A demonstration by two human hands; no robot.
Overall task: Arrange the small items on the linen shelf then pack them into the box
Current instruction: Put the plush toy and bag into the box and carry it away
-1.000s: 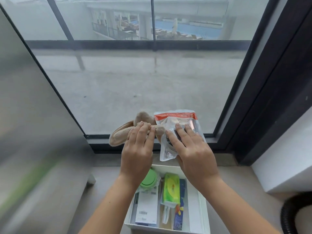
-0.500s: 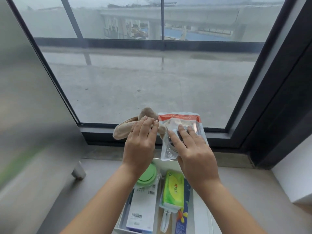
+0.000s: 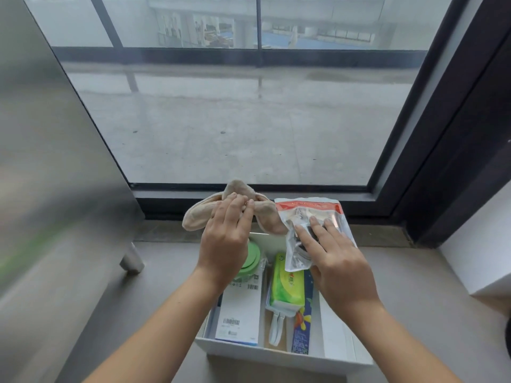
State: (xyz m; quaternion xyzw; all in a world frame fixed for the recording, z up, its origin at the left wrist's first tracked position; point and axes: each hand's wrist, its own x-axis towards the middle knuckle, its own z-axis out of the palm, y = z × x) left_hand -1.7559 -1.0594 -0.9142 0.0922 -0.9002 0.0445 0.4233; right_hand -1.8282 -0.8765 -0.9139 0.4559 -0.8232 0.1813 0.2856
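window (image 3: pixel 249 120) behind, mid-frame — limp cloth (image 3: pixel 197 218) pinched by left hand (image 3: pixel 224 244); slick pouch (image 3: pixel 309 212), best edge-gripped, held by right hand (image 3: pixel 341 268), fingers (image 3: pixel 305 239) spread flat.

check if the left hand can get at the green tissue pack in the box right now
Probably not yet: the left hand is gripping the beige cloth. The green tissue pack lies mostly uncovered in the box close below.
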